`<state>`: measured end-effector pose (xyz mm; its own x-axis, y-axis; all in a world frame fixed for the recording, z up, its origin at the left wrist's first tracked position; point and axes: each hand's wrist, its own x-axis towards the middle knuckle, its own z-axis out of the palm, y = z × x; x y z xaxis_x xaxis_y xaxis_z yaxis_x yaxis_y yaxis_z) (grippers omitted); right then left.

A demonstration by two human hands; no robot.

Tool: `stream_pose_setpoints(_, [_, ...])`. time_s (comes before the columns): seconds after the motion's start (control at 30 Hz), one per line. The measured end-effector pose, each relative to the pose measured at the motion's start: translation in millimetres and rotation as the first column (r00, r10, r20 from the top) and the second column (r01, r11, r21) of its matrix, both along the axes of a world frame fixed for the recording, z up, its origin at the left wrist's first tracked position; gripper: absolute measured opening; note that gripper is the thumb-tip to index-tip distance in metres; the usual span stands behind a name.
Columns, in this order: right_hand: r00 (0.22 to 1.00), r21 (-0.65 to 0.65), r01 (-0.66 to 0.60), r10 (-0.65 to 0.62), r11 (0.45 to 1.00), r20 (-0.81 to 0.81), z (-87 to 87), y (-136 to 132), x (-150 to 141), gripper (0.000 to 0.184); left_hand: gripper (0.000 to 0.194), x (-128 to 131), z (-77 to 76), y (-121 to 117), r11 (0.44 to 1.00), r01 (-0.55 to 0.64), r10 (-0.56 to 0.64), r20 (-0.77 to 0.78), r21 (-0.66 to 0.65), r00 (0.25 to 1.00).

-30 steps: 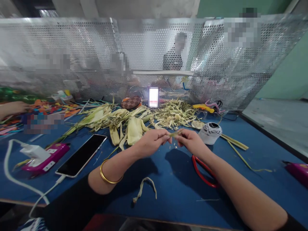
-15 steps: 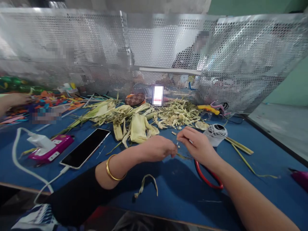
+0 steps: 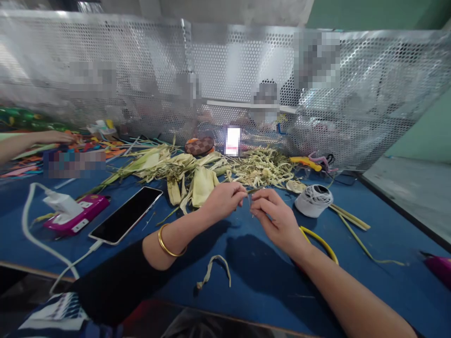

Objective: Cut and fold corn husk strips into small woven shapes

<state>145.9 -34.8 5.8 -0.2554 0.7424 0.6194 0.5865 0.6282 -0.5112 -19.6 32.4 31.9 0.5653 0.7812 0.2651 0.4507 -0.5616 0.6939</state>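
Over the middle of the blue table (image 3: 268, 281), my left hand (image 3: 223, 199) and my right hand (image 3: 273, 213) meet fingertip to fingertip. Both are pinched on a thin green leaf strip (image 3: 251, 191) held between them. A gold bangle (image 3: 169, 241) circles my left wrist. Just behind the hands lies a heap of pale green leaf pieces (image 3: 197, 176) and shredded strips (image 3: 262, 166). A spool of white thread (image 3: 313, 199) stands right of my right hand. A curled leaf scrap (image 3: 213, 272) lies near the front edge.
A phone (image 3: 125, 215) on a charging cable and a pink power strip (image 3: 79, 213) lie at the left. Yellow-handled scissors (image 3: 319, 241) sit under my right wrist. A perforated metal screen (image 3: 225, 84) walls the back. Another person's hand (image 3: 52, 137) reaches in at far left.
My hands dropped toward the table half a second ago and have risen and come together again on the strip. The view shifted slightly to the left.
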Motion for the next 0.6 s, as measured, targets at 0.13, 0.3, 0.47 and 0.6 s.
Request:
stream_pose_setpoints(0.13, [0.99, -0.04, -0.137, 0.135, 0.99, -0.046, -3.8, 0.2, -3.7, 0.017, 0.023, 3.1, -2.2, -1.7, 1.0, -0.011, 0.012, -0.027, 0.029, 1.0])
stream_pose_setpoints(0.3, [0.982, 0.02, -0.113, 0.108, 0.993, 0.156, -6.7, -2.4, -7.8, 0.019, 0.021, 4.3, -5.2, -0.4, 0.993, -0.048, 0.058, -0.085, 0.107, 0.995])
stream_pose_setpoints(0.47, [0.973, 0.053, -0.135, 0.122, 0.989, 0.198, 0.3, -9.0, -11.6, 0.02, 0.023, 3.3, -9.6, 0.0, 0.976, -0.017, 0.054, -0.166, 0.218, 0.985])
stream_pose_setpoints(0.6, [0.979, 0.008, -0.175, 0.173, 0.985, 0.109, 7.5, -12.3, -9.4, 0.02, 0.022, 2.2, -12.8, 1.7, 0.948, 0.056, 0.028, -0.26, 0.312, 0.965])
